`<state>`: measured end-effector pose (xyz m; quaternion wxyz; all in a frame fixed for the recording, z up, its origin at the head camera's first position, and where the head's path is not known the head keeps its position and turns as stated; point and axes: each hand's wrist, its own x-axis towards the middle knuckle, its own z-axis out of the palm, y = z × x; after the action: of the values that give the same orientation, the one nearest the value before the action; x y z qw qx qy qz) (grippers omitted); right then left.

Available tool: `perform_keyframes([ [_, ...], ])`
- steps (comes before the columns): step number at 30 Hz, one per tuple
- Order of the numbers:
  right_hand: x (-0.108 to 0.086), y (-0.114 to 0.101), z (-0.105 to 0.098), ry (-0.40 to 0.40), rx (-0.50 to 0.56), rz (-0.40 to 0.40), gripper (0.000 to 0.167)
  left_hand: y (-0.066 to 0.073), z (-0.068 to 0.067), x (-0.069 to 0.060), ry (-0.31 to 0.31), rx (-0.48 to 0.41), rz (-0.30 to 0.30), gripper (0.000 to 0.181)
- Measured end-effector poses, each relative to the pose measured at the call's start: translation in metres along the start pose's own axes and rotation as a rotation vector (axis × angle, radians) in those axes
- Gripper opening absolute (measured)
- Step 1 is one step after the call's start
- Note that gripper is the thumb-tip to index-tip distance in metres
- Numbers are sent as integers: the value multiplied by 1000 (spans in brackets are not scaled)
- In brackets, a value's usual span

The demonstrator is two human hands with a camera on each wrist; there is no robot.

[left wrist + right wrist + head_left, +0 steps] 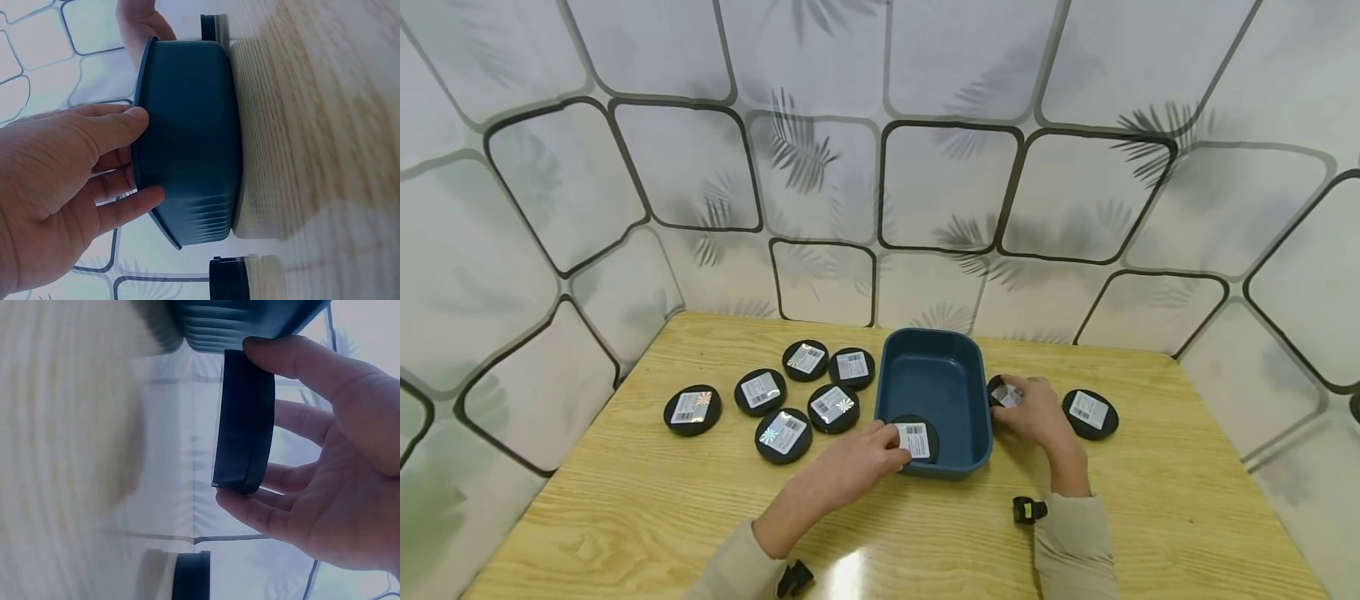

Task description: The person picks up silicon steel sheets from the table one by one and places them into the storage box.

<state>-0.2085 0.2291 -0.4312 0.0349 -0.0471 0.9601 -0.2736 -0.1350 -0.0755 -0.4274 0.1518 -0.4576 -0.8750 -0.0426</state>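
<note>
A deep blue rectangular plastic bin [951, 472] stands on the wooden table. My left hand [857, 462] is at its near left corner, fingers dipping over the rim and holding the edge of a flat round black container [917, 439] with a white label. In the left wrist view, the bin wall hides that container. Just right of the bin, my right hand [1036, 414] grips another flat round black container [247, 422] by its edge, thumb and fingers on opposite sides. It is tipped up slightly off the table in the right wrist view.
Several like containers with white labels, one of them a labelled container [833, 407], lie left of the bin. A single black container [1090, 414] lies to the right. Patterned cloth [820, 283] hangs behind the table [625, 500].
</note>
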Motion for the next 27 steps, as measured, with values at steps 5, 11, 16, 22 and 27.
perform_keyframes([
  [5, -3, -4, -5, 23, 26, 13, 66, 1, 0, 0, -24, -4, -15, 11],
  [11, -6, -10, -11, 39, 44, 2, 68, 1, 0, 0, -14, -3, -16, 10],
  [16, -9, -14, -15, 68, 55, -24, 67, 1, 1, 0, -2, -5, -14, 10],
  [22, -11, -18, -19, 86, 55, -37, 66, 0, 2, -1, 9, 0, -10, 9],
  [27, -13, -19, -19, 96, 64, -48, 66, 0, 2, 0, 7, 2, -8, 10],
])
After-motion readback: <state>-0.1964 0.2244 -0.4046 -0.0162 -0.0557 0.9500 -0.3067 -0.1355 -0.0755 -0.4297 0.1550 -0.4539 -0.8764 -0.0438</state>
